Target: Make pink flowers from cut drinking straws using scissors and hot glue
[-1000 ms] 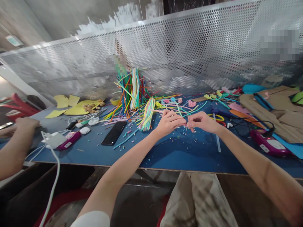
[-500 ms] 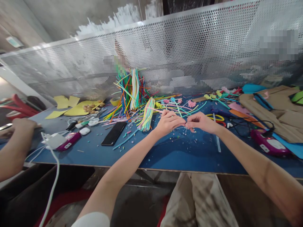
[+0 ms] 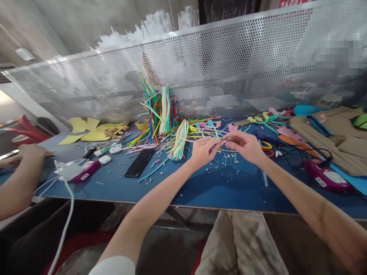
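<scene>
My left hand (image 3: 203, 151) and my right hand (image 3: 246, 146) meet fingertip to fingertip above the blue table. Both are closed in a pinch on a thin pink pipe cleaner (image 3: 187, 140), whose end sticks out to the left behind my left hand; its middle is hidden by my fingers. Just left of my hands lies a bundle of pastel pipe cleaners (image 3: 180, 142). Behind them are small fluffy flowers in yellow, blue and pink (image 3: 231, 127). Tiny coloured clippings (image 3: 226, 168) are scattered on the tabletop below my hands.
A black phone (image 3: 139, 162) lies left of my forearm. A tall bunch of pipe cleaners (image 3: 164, 110) leans near the perforated metal screen (image 3: 229, 68). Scissors (image 3: 268, 149), cables, a purple device (image 3: 327, 175) and cardboard (image 3: 341, 133) occupy the right. Another person's hand (image 3: 32, 152) rests at far left.
My right hand has lifted and turned, its fingers now higher against the left fingertips. My left fingers have curled in more. The camera view has shifted slightly.
</scene>
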`<state>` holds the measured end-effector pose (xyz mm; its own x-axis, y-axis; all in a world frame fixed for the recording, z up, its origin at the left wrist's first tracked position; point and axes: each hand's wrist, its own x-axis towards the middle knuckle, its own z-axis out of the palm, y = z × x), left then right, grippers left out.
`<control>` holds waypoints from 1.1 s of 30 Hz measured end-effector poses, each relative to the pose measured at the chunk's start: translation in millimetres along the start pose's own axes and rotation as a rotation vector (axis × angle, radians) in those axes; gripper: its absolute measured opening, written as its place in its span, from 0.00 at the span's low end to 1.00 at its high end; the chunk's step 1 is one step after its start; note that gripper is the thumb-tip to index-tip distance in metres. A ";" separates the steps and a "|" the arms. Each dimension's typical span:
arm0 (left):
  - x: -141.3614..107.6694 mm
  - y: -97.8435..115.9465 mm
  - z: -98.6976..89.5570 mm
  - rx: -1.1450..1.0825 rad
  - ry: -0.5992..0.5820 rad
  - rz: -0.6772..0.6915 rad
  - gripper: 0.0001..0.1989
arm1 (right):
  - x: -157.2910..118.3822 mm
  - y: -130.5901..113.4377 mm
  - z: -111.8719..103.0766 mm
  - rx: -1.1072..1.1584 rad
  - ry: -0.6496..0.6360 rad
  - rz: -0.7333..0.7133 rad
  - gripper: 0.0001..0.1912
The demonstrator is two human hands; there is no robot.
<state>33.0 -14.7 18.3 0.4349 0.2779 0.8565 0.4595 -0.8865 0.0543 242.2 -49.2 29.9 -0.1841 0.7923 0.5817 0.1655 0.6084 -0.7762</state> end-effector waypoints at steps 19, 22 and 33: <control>-1.2 -0.6 4.0 -0.012 -0.008 -0.023 0.10 | -1.4 -7.1 15.5 -0.052 0.117 -0.068 0.06; -0.7 -2.1 1.8 -0.023 -0.041 -0.003 0.11 | -1.2 -10.4 13.8 -0.133 0.085 -0.131 0.05; 8.9 -21.6 -19.2 0.070 -0.417 0.065 0.16 | 3.5 1.8 -15.4 -0.590 -0.103 -0.465 0.05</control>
<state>12.1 -0.1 34.6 0.7338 0.3609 0.5756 0.4663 -0.8837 -0.0404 256.8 -44.7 34.2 -0.4465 0.4577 0.7689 0.5344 0.8256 -0.1811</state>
